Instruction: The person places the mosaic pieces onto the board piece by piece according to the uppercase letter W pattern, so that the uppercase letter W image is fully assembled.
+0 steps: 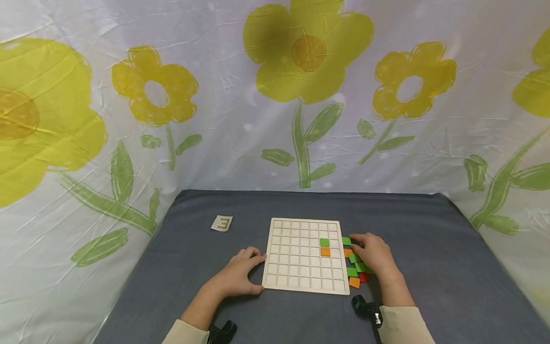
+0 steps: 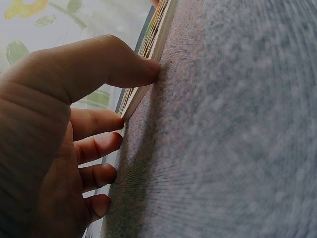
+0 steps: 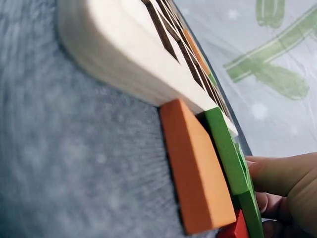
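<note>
A pale wooden grid board [image 1: 296, 263] lies on the dark cloth, with one green tile [image 1: 324, 242] and one orange tile [image 1: 325, 251] in its squares. My left hand [image 1: 236, 274] touches the board's near left corner, thumb apart from the fingers; the left wrist view shows the hand [image 2: 54, 124] against the board's edge. My right hand [image 1: 378, 255] is over the loose tiles at the board's right side, fingertips beside a green tile [image 1: 346, 241]. In the right wrist view, the hand [image 3: 292, 186] is behind the green tiles [image 3: 228, 148]; whether it touches one is unclear.
Several loose green, orange and red tiles, including an orange one [image 1: 354, 282], lie against the board's right edge. A small patterned card [image 1: 221, 223] lies at the back left. A flower-printed curtain [image 1: 227, 143] hangs behind the cloth-covered table [image 1: 309, 320].
</note>
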Demonstrator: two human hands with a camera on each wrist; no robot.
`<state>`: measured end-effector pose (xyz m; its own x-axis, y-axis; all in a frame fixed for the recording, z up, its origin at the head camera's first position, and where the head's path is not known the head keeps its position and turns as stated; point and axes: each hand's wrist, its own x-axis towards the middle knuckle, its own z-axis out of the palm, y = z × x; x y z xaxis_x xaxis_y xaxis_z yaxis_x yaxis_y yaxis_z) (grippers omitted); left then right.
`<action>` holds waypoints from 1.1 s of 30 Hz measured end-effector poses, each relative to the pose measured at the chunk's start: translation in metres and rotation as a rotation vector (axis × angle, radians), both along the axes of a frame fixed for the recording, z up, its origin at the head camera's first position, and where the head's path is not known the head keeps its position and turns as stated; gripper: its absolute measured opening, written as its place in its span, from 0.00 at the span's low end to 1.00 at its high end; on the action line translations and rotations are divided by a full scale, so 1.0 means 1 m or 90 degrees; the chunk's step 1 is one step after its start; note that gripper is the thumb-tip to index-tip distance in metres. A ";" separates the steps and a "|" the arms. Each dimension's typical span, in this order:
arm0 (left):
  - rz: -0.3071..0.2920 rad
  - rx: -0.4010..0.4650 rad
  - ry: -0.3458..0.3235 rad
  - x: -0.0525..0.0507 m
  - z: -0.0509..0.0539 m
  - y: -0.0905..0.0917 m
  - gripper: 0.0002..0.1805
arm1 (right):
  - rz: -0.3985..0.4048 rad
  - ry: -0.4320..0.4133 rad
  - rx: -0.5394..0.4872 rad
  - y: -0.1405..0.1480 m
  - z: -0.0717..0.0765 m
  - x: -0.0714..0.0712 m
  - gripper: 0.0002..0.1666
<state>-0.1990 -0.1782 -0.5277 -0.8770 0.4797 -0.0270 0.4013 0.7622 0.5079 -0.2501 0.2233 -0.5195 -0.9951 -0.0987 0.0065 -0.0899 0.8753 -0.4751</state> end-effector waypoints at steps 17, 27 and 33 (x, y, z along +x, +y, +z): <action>0.008 -0.007 -0.002 0.002 0.001 -0.005 0.48 | 0.003 0.001 -0.089 0.008 0.013 0.000 0.21; 0.001 0.000 -0.009 0.003 0.003 -0.005 0.46 | 0.065 0.031 -0.076 0.017 0.028 0.008 0.18; -0.003 0.007 -0.010 0.002 0.003 -0.004 0.44 | 0.116 0.043 -0.089 0.014 0.034 0.014 0.17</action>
